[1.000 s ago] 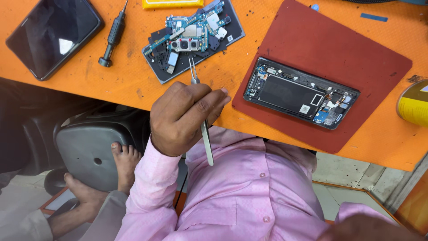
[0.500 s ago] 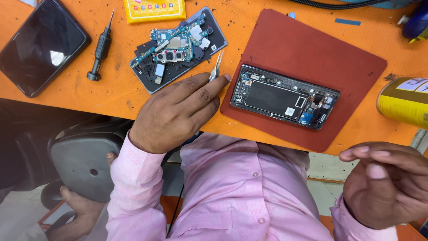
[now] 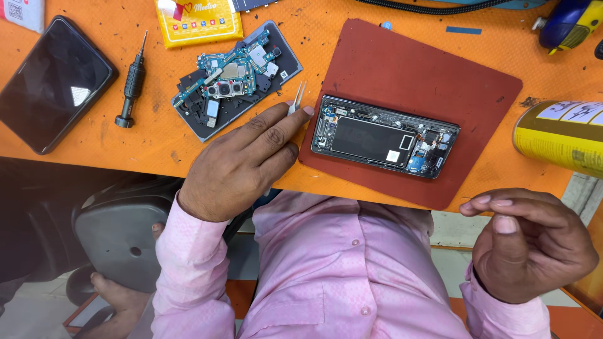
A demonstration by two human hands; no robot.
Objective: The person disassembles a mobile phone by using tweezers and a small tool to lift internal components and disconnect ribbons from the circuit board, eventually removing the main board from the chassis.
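Observation:
My left hand (image 3: 242,163) lies flat on the orange table's front edge with metal tweezers (image 3: 296,98) under its fingers; only the tips stick out past my fingertips. Just right of it an opened phone (image 3: 383,137) with its insides showing rests on a dark red mat (image 3: 414,69). Above my left hand sits a back cover piled with circuit boards and camera modules (image 3: 233,76). My right hand (image 3: 531,242) hovers below the table edge at the lower right, fingers loosely curled, thumb and fingertips close together; whether it holds something tiny is unclear.
A black phone, screen up (image 3: 53,81), lies at the far left with a small black screwdriver (image 3: 130,85) beside it. A yellow packet (image 3: 200,22) sits at the top, a yellow can (image 3: 559,135) at the right edge, and a blue-yellow tool (image 3: 568,24) at top right.
My left hand went from holding the tweezers upright to lying flat on the table with them under its fingers. My right hand rose into view at the lower right.

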